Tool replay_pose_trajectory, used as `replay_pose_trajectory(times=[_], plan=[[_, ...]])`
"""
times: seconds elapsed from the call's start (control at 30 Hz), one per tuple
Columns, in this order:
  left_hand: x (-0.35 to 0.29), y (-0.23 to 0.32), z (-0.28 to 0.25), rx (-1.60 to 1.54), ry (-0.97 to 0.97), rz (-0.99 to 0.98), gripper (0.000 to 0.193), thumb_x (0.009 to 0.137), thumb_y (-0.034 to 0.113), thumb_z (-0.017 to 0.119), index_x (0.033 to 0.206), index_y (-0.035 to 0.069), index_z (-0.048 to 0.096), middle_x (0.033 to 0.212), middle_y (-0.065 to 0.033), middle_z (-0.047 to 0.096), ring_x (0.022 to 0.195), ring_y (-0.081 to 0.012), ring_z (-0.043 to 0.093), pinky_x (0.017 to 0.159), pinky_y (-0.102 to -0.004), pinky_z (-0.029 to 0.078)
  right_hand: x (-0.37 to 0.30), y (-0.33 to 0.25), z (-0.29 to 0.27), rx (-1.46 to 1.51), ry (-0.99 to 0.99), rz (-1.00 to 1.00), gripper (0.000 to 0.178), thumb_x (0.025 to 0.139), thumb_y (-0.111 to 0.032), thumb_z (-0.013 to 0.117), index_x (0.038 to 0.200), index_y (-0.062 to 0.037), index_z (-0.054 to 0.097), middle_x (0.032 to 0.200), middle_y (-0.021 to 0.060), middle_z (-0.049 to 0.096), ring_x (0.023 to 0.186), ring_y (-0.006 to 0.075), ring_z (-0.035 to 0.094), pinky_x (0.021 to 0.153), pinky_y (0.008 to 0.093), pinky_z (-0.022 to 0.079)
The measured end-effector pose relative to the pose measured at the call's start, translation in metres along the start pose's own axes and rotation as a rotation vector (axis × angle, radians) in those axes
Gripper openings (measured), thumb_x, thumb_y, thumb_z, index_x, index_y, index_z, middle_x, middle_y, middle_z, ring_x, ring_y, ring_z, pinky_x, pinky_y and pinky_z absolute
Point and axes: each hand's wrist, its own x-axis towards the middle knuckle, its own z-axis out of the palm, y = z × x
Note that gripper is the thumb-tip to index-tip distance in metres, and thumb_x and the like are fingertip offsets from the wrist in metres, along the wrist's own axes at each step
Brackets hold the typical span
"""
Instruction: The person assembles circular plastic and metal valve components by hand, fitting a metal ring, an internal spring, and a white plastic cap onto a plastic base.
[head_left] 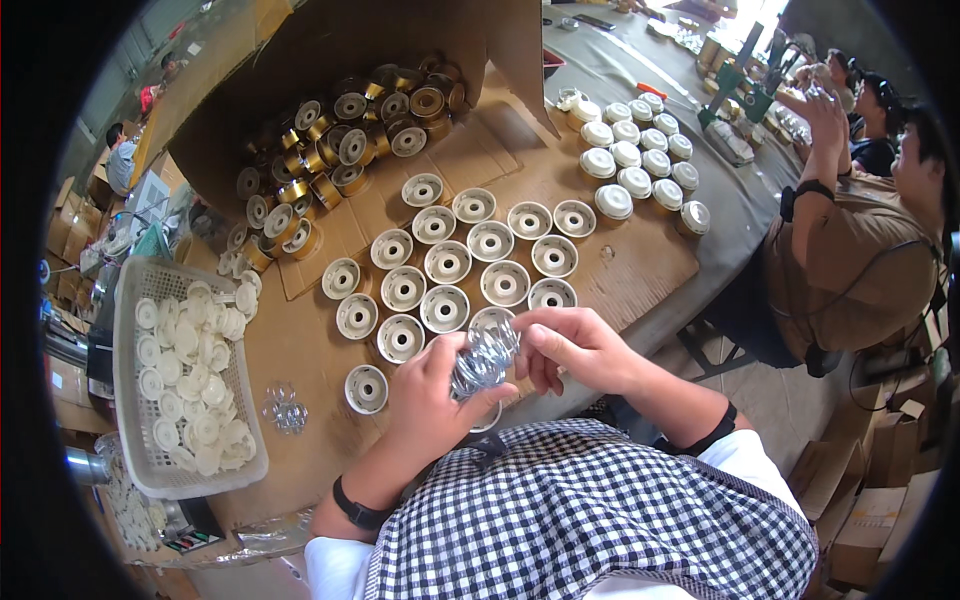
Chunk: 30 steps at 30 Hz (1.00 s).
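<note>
My left hand (425, 400) is closed around a bunch of shiny wire coil springs (482, 362), held above the rows of cups. My right hand (572, 350) has its fingers curled, with thumb and fingertips pinched at the right end of the bunch. Below and beyond both hands, round white-topped cups with a central hub (443, 309) stand in loose rows on the cardboard; some beneath my hands are partly hidden. A small heap of similar wire springs (286, 408) lies to the left of my left hand.
A pale plastic basket (258, 468) of white discs stands at the left. Gold-sided cups (322, 190) pile up in a tilted cardboard box (225, 90). White-capped pieces (634, 181) stand at the far right. A co-worker (850, 240) sits right, near a green hand press (740, 85).
</note>
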Motion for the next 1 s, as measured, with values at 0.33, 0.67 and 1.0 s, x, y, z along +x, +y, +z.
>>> replay_pose_trajectory(times=[0.33,0.67,1.0], plan=[[-0.003,-0.007,0.007,0.177,-0.041,0.116,0.073,0.080,0.063,0.075,0.113,0.000,0.058,0.085,-0.0139,0.069,0.074,-0.0343,0.070,0.063,-0.0415,0.053,-0.004,0.007,0.011,-0.347,0.065,-0.110,0.039,0.107,-0.018,0.055,0.138,0.0061,0.051,0.079,0.0018,0.063,0.062,0.0088,0.060,0.057,0.0252,0.051],[0.004,-0.017,-0.001,-1.278,-0.699,-0.530,0.064,0.100,0.063,0.050,0.111,0.001,0.060,0.084,-0.0108,0.072,0.056,-0.0077,0.061,0.050,-0.0207,0.047,0.006,-0.010,-0.011,-1.079,0.387,-0.567,0.057,0.086,0.003,0.068,0.140,-0.0052,0.052,0.114,0.0164,0.056,0.093,0.0303,0.062,0.081,0.0399,0.054],[0.011,-0.016,0.026,-1.259,-0.218,-0.454,0.047,0.104,0.041,0.061,0.133,0.005,0.049,0.103,-0.0087,0.068,0.074,-0.0067,0.063,0.056,-0.0194,0.048,0.066,0.021,-0.102,-1.437,0.457,-0.086,0.048,0.088,-0.029,0.075,0.129,-0.0067,0.063,0.117,0.0181,0.059,0.122,0.0355,0.053,0.100,0.0458,0.048]])
